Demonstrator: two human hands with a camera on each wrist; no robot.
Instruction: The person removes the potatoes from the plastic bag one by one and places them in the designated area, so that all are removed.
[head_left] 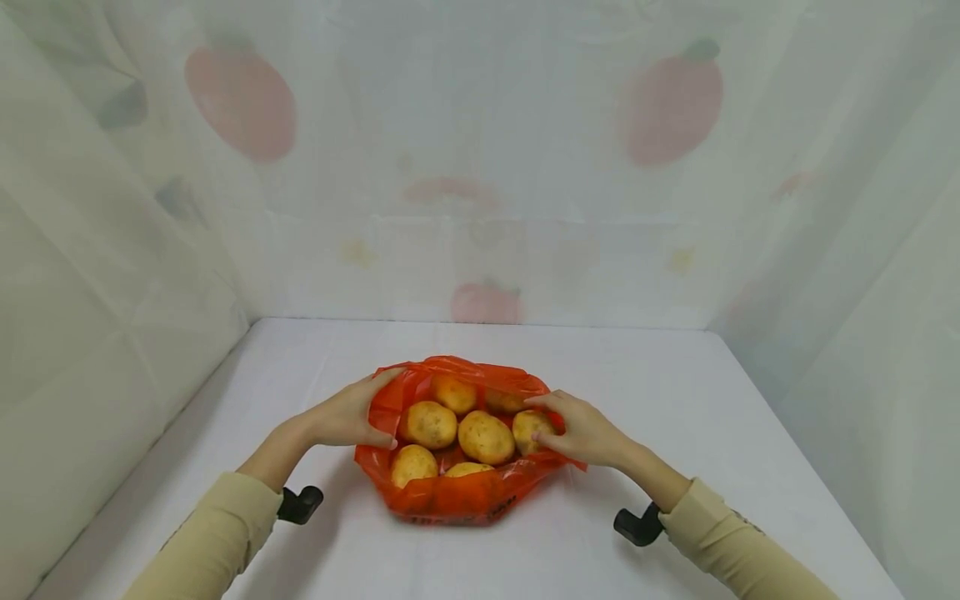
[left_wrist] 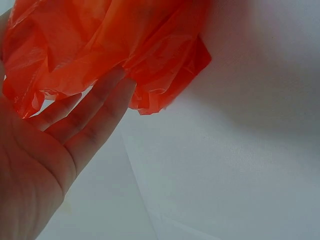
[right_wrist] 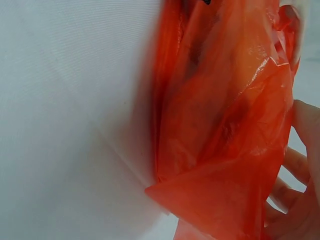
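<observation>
Clearly, the red plastic bag (head_left: pixel 450 498) sits on the white tabletop (head_left: pixel 675 392), its mouth spread wide, with seven yellow potatoes (head_left: pixel 486 437) showing inside it. At the bag's left side is the left grip (head_left: pixel 347 417), released rather than clenched: in its wrist view the visible fingers lie nearly straight and touch the outer plastic, while the head view shows its thumb by the bag's mouth. At the bag's right side, the right grip (head_left: pixel 588 429) curves about the rim, thumb against the rightmost potato (head_left: pixel 523 427); whether it pinches the plastic or that potato I cannot tell. Dark lettering (head_left: pixel 504 507) runs along the near face of the bag, partly lost in folds. Nearer than the bag, to its left and right, are two beige sleeves (head_left: pixel 225 533), each with a dark angular fitting (head_left: pixel 639 527) beside its cuff. Beyond the bag hangs a pale curtain (head_left: pixel 450 108) with blurred red fruit prints (head_left: pixel 243 104).
</observation>
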